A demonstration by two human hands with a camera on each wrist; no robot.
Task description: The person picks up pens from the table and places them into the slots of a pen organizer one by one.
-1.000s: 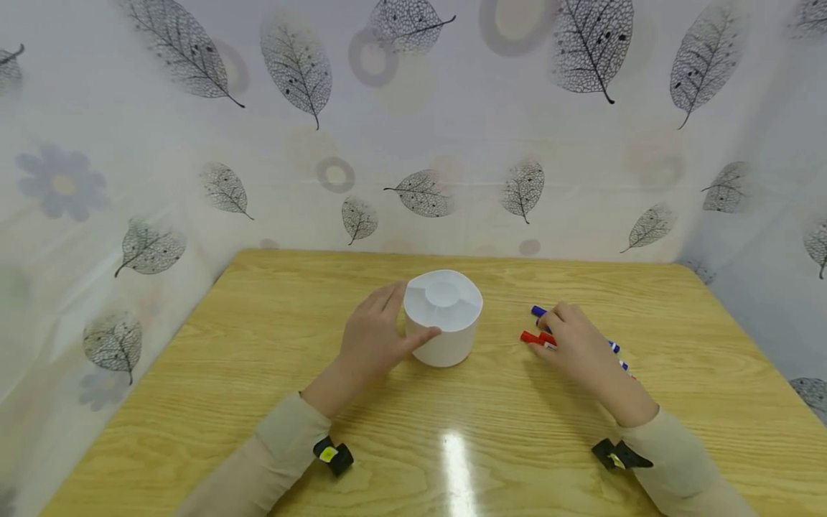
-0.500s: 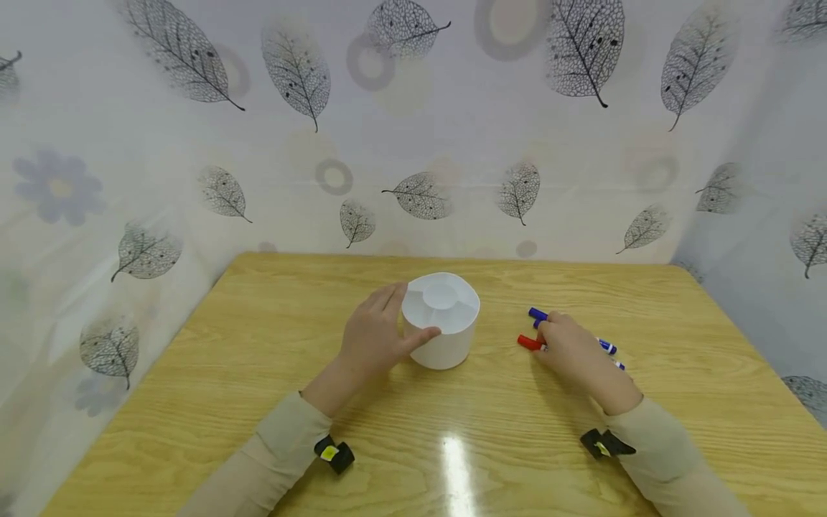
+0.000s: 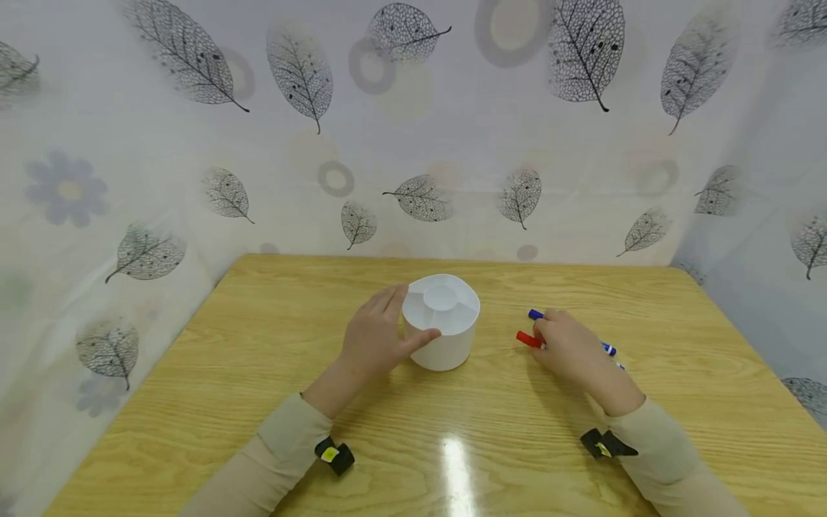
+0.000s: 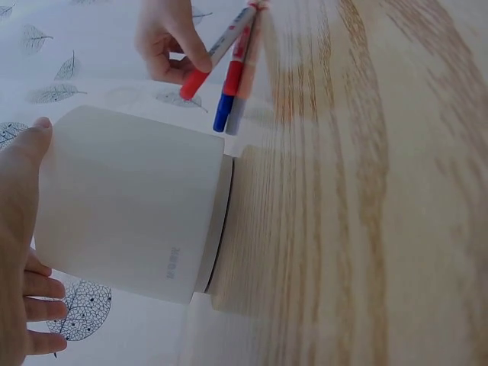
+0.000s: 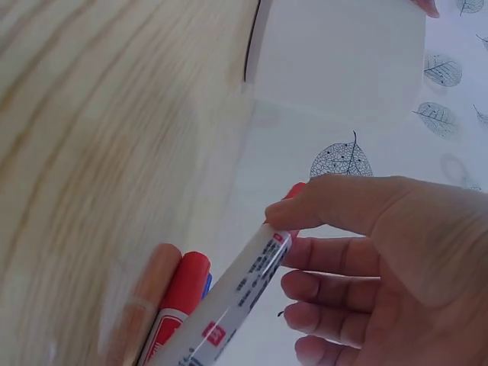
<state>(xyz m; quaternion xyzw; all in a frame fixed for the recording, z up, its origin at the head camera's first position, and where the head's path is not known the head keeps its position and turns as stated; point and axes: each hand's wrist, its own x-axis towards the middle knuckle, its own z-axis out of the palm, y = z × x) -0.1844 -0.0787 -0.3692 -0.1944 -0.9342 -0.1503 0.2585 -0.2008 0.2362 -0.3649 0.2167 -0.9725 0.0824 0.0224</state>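
Pinched between the right hand's (image 3: 568,348) thumb and index finger is a red pen (image 3: 528,339), while the left hand (image 3: 377,330) isn't clenched at all, just spread against the side of the pot (image 3: 446,352).

Head cam first: the pot stands upright around the middle of the table (image 3: 258,316), well off both side edges, with the back edge running along the cloth (image 3: 446,154). Wood shows between pot and pens, so the hands have some elbow room. A blue pen (image 3: 535,314) pokes out past the right hand, which hides most of the pile. Pot's white and rounded, with dividers round a circular middle cup. Table's glossy yellowish woodgrain; the cloth has lacy leaf prints.

Left wrist cam: thumb by the pot's rim, fingers pretty straight. The pot wall looks smooth, with faint lettering low down and a dark line at the foot. Over by the right hand, the red pen tilts with its cap end raised; can't tell if the back end touches anything.

Right wrist cam: the pinch is right by the red cap, other fingers loosely bent. White round barrel, dark print. A second red pen (image 5: 189,282) lies just beside it.
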